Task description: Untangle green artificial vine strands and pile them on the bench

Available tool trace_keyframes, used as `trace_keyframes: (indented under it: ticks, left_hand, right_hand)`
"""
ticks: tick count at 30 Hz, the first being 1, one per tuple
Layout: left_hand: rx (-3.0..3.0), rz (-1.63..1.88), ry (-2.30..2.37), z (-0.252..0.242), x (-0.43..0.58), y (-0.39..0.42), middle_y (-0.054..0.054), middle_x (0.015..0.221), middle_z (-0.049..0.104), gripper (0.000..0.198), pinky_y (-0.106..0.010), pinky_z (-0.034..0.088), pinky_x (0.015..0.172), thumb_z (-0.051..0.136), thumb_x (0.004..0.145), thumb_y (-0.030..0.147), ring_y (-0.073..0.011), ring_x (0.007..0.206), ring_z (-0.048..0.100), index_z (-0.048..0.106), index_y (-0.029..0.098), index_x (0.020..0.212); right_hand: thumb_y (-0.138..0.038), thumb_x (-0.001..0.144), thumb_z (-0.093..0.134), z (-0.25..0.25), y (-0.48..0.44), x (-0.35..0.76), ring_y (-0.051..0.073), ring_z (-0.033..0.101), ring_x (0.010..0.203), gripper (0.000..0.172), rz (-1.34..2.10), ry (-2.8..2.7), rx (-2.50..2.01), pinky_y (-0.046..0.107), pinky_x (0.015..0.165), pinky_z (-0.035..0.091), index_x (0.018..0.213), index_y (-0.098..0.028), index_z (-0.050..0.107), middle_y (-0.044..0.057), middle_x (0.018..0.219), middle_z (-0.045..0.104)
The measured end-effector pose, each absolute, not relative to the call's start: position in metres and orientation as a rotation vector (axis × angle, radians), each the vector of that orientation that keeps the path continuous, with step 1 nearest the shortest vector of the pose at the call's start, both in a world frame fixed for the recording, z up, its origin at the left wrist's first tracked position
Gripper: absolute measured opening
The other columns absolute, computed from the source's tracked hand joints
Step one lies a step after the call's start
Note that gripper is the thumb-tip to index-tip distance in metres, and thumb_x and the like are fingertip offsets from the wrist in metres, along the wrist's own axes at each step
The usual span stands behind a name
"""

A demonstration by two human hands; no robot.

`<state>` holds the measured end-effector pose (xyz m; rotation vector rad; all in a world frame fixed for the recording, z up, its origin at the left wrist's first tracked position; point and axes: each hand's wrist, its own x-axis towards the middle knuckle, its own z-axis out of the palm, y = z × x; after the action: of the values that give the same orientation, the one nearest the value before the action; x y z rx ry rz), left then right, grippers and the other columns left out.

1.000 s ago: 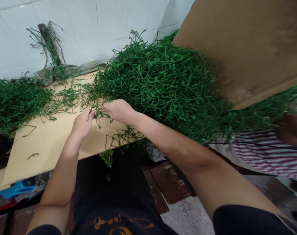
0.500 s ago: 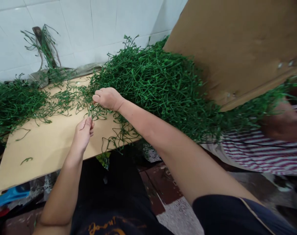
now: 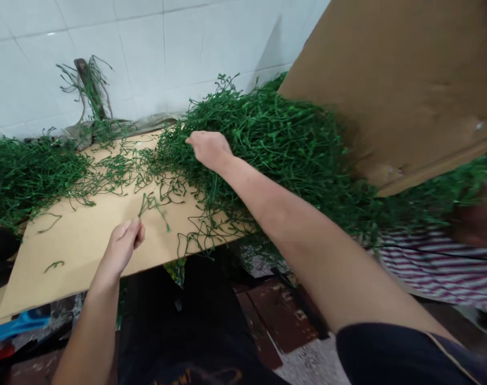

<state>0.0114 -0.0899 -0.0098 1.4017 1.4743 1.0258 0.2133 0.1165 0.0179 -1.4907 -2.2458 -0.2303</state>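
Clearly, the green sprig (image 3: 149, 202) is pinched between the thumb and curled fingers of the left hand (image 3: 123, 240), its thin, bent stems poking up and forward past the fingertips, above the worktop (image 3: 83, 230). The right hand (image 3: 209, 147) is farther forward and to the right, well apart from the sprig, over the near-left side of the large heap (image 3: 267, 139); its fingers are bent, but I cannot tell whether they grip a stem. The worktop's front edge runs just beneath the left wrist, and a pale stretch of surface leads from that hand leftward to the smaller heap (image 3: 30, 171). On the right, the heap and an upright cardboard sheet (image 3: 408, 96) bound the room for the right arm; at the back stands the tiled wall (image 3: 147, 53). Counting: one sprig held, two main heaps, one loose scatter (image 3: 119, 166) between them, one tangle (image 3: 211, 230) at the front edge, and two stray stems at the left, one (image 3: 54, 264) nearer the front edge, the other close to the smaller heap
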Motion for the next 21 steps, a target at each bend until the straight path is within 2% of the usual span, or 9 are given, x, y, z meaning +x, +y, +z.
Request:
trace_keyframes:
  ticks: [3,5,6,9,11,13,15,18,21]
  left_hand:
    - [1.563,0.966,1.603,-0.024,0.008,-0.057,-0.001,0.060,0.050,0.033,-0.026,0.039,0.058,0.039,0.084,0.042,-0.0118,0.058,0.048,0.054,0.016,0.070]
    - [1.647,0.937,1.700,-0.033,0.008,-0.034,-0.006,0.081,0.060,0.029,-0.030,0.044,0.070,0.046,0.081,0.038,-0.0152,0.072,0.055,0.057,0.014,0.092]
    - [1.666,0.960,1.757,-0.035,0.009,-0.025,-0.010,0.095,0.061,0.035,-0.033,0.044,0.075,0.051,0.078,0.038,-0.0175,0.081,0.056,0.055,0.013,0.103]
    - [1.618,1.181,1.811,-0.035,0.012,-0.007,-0.019,0.128,0.047,0.061,-0.038,0.043,0.086,0.062,0.070,0.040,-0.0240,0.106,0.052,0.045,0.012,0.121]
    - [1.536,1.337,1.702,-0.030,0.016,-0.001,-0.019,0.133,0.043,0.063,-0.035,0.043,0.088,0.063,0.071,0.040,-0.0235,0.114,0.048,0.042,0.014,0.124]
    - [1.482,1.367,1.554,-0.023,0.022,0.004,-0.015,0.123,0.052,0.053,-0.031,0.043,0.086,0.060,0.074,0.039,-0.0194,0.106,0.053,0.045,0.015,0.118]
    - [1.483,1.284,1.431,-0.019,0.028,0.006,-0.010,0.097,0.062,0.035,-0.028,0.045,0.077,0.053,0.079,0.041,-0.0148,0.086,0.057,0.053,0.014,0.100]
    - [1.515,1.238,1.359,-0.019,0.035,0.002,-0.001,0.060,0.051,0.035,-0.024,0.041,0.061,0.040,0.084,0.046,-0.0102,0.058,0.047,0.050,0.017,0.068]
    - [1.549,1.307,1.375,-0.024,0.038,-0.011,0.003,0.053,0.039,0.037,-0.023,0.034,0.053,0.041,0.084,0.046,-0.0091,0.051,0.037,0.042,0.019,0.059]
  right_hand:
    - [-0.028,0.093,0.030,0.028,0.100,0.194,0.018,0.056,0.082,0.035,-0.185,-2.382,-1.259,0.027,0.070,0.035,0.094,-0.010,0.060,0.011,0.091,0.062]
    - [-0.028,0.093,0.031,0.033,0.089,0.185,0.017,0.054,0.082,0.035,-0.150,-2.418,-1.197,0.027,0.072,0.035,0.091,-0.010,0.061,0.011,0.093,0.060]
    - [-0.028,0.093,0.032,0.034,0.084,0.183,0.016,0.053,0.082,0.035,-0.137,-2.436,-1.179,0.027,0.072,0.035,0.089,-0.010,0.062,0.011,0.093,0.059]
    - [-0.029,0.092,0.035,0.034,0.072,0.184,0.015,0.051,0.080,0.035,-0.135,-2.495,-1.135,0.027,0.071,0.034,0.085,-0.010,0.063,0.010,0.093,0.057]
    - [-0.029,0.092,0.035,0.031,0.064,0.184,0.015,0.050,0.078,0.035,-0.137,-2.536,-1.090,0.027,0.069,0.032,0.086,-0.010,0.063,0.010,0.090,0.057]
    - [-0.028,0.092,0.034,0.029,0.058,0.183,0.014,0.049,0.075,0.035,-0.130,-2.570,-1.032,0.027,0.067,0.030,0.086,-0.010,0.063,0.009,0.088,0.058]
    - [-0.027,0.093,0.032,0.027,0.055,0.181,0.014,0.050,0.073,0.036,-0.130,-2.583,-1.001,0.027,0.065,0.029,0.087,-0.010,0.063,0.008,0.086,0.058]
    - [-0.027,0.093,0.030,0.022,0.061,0.184,0.015,0.051,0.075,0.036,-0.224,-2.560,-1.029,0.029,0.065,0.027,0.088,-0.012,0.063,0.008,0.086,0.059]
    - [-0.028,0.092,0.031,0.012,0.073,0.188,0.018,0.051,0.079,0.034,-0.406,-2.610,-0.977,0.031,0.066,0.026,0.091,-0.014,0.062,0.009,0.088,0.061]
